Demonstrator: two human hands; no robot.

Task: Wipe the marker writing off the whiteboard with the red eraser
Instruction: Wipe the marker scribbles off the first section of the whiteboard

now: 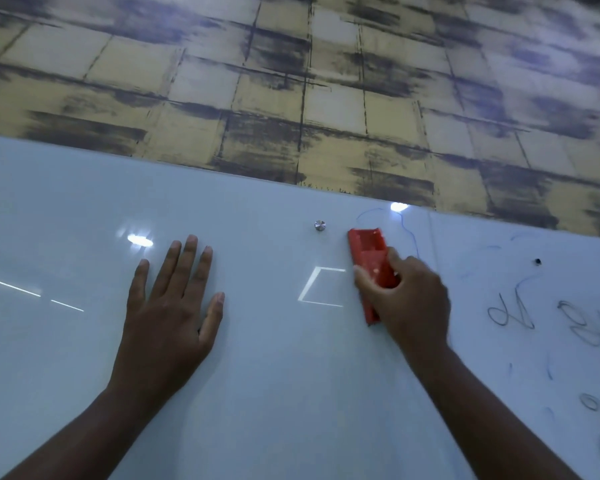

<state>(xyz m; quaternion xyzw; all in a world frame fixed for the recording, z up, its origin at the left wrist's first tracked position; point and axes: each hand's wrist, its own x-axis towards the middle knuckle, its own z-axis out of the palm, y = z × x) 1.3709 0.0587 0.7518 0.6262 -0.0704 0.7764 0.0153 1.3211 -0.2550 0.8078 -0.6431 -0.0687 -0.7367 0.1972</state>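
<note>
While the whiteboard (274, 375) fills the lower part of the head view, a red eraser (369, 258) is held against it by the right hand (409, 299), near the board's upper edge. The eraser is gripped from its lower right side, with the thumb (362, 277) laid across its face and the other fingers curled round its far edge; its upper end is left uncovered and its lower tip shows below the thumb. A thin blue marker line (407, 230) is seen looping just above and to the right of the eraser. Further marker scribbles (513, 313) are spread over the right part of the board, well apart from the eraser. A small round metal stud (320, 225) is fixed to the board just left of the eraser's top. The left hand (174, 306) is laid flat on the board, fingers straight and slightly spread, holding nothing, well to the left of the eraser. Bright reflections of lights (140, 240) are caught on the glossy surface. Above the board, a wall (291, 81) patterned in tan and dark smudged squares is seen.
</note>
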